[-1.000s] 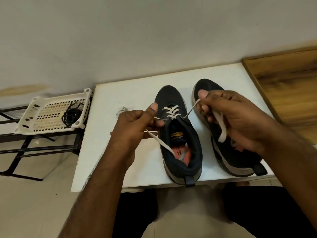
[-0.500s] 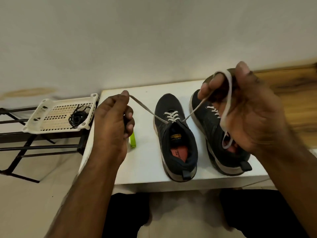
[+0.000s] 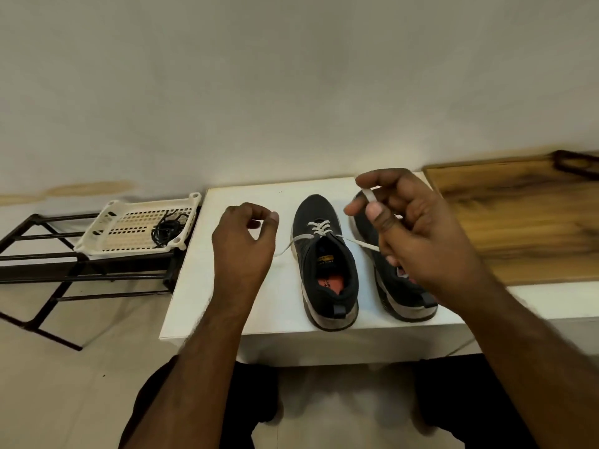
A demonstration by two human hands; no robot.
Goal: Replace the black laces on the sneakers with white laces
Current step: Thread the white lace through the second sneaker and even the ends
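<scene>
**On the white table: lacing the left sneaker**

At table centre stands the left sneaker (image 3: pixel 327 270), toe toward 12 o'clock, with a white lace (image 3: pixel 319 229) crossed through only its front eyelets. From there one end runs out toward 8 o'clock and the other toward 4 o'clock. The left hand (image 3: pixel 244 246) hovers at 9 o'clock of that shoe, fingers curled with thumb and forefinger close together; the lace end runs toward it, but whether it pinches that end I cannot tell. The right hand (image 3: pixel 410 231) is at 3 o'clock, its fingers curled round the other end, a loop of lace showing over the forefinger. It hides most of the right sneaker (image 3: pixel 405 303), which stands just beside the first; its lacing cannot be seen.

The step in hand looks like evening the two ends before the next crossing. The next move calls for a tip brought to the next free eyelet, fed through and drawn snug, with the shoe kept from sliding.

At 9 o'clock off the table (image 3: pixel 227 319) a white basket (image 3: pixel 126 228) on a black rack (image 3: pixel 48 267) holds the black laces (image 3: pixel 167 230). At 3 o'clock lies a wooden top (image 3: pixel 525 222), with a dark object, unclear, at its far corner. Nothing blocks the shoe
</scene>
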